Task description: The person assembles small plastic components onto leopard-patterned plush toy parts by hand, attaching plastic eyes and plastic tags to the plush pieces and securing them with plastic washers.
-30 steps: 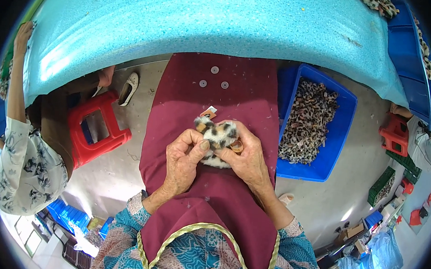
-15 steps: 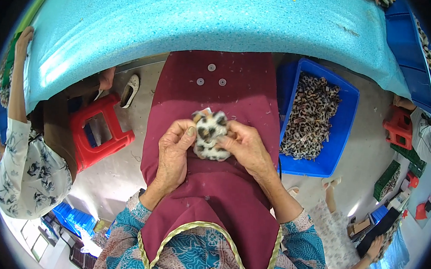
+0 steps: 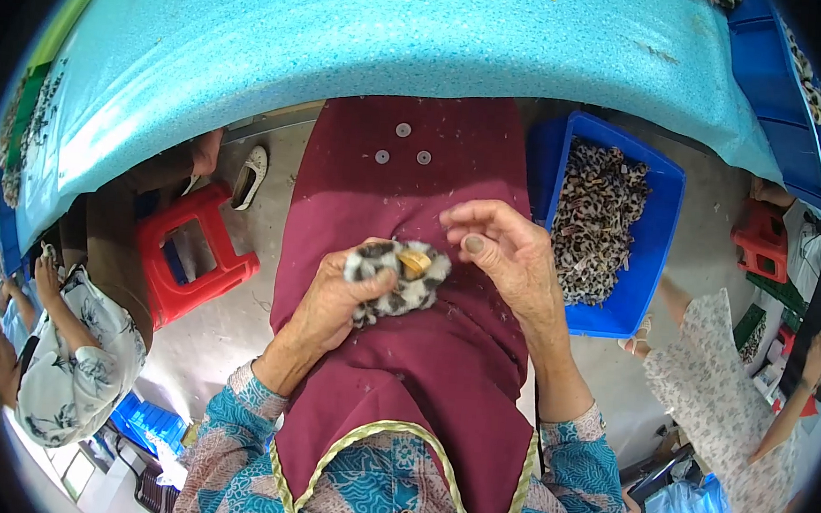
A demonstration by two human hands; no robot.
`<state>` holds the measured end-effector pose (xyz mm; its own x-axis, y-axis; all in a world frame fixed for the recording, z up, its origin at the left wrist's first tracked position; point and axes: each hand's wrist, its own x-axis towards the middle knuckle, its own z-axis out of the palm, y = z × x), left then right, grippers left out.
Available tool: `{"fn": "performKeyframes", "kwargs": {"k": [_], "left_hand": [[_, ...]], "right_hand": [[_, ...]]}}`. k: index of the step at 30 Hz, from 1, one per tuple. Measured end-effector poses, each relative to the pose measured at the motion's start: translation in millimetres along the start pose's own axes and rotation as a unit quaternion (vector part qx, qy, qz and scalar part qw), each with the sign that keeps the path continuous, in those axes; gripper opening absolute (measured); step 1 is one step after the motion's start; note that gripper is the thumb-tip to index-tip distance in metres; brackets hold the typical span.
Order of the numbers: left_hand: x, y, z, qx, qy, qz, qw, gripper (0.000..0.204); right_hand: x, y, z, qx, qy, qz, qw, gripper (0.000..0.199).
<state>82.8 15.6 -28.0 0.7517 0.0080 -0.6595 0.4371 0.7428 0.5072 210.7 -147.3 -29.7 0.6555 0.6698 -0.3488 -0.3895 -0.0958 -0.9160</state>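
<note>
My left hand (image 3: 328, 294) is closed around a small fluffy plush piece (image 3: 391, 302), white with black spots, held over my lap. A yellow-tan patch shows on its upper right side; whether that is lining or sewn-on fabric I cannot make out. To the right of the plush, my right hand (image 3: 509, 258) is raised with its fingers apart and nothing in it. Under both hands spreads a dark red apron (image 3: 339, 191). Three round pale discs with dark centres (image 3: 403, 130) lie on its far part, in a triangle.
A blue bin (image 3: 649, 271) full of spotted plush pieces (image 3: 596, 221) stands at my right. Ahead is a table with a turquoise cover (image 3: 423, 50). At left a person in a patterned shirt (image 3: 93, 369) sits near a red stool (image 3: 180, 252). Another person (image 3: 721, 398) is at right.
My right hand has let go of the plush and moved right. The plush, now in my left hand alone, is turned and shows its yellow-tan patch. The person at right has moved.
</note>
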Motion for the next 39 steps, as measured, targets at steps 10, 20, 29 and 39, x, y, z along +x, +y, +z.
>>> {"fn": "performKeyframes", "kwargs": {"k": [10, 20, 29, 39], "left_hand": [[0, 7, 4, -0.176, 0.017, -0.124, 0.976, 0.038], [3, 7, 10, -0.159, -0.004, -0.131, 0.978, 0.035], [1, 6, 10, -0.147, -0.013, -0.118, 0.982, 0.032], [10, 4, 3, -0.135, -0.012, -0.089, 0.987, 0.029]], "right_hand": [[-2, 7, 14, -0.017, -0.013, 0.069, 0.997, 0.018], [-4, -2, 11, -0.060, -0.017, 0.070, 0.996, 0.020], [-6, -12, 13, -0.093, 0.000, 0.071, 0.993, 0.021], [21, -45, -12, -0.304, 0.015, -0.206, 0.930, 0.010]]}}
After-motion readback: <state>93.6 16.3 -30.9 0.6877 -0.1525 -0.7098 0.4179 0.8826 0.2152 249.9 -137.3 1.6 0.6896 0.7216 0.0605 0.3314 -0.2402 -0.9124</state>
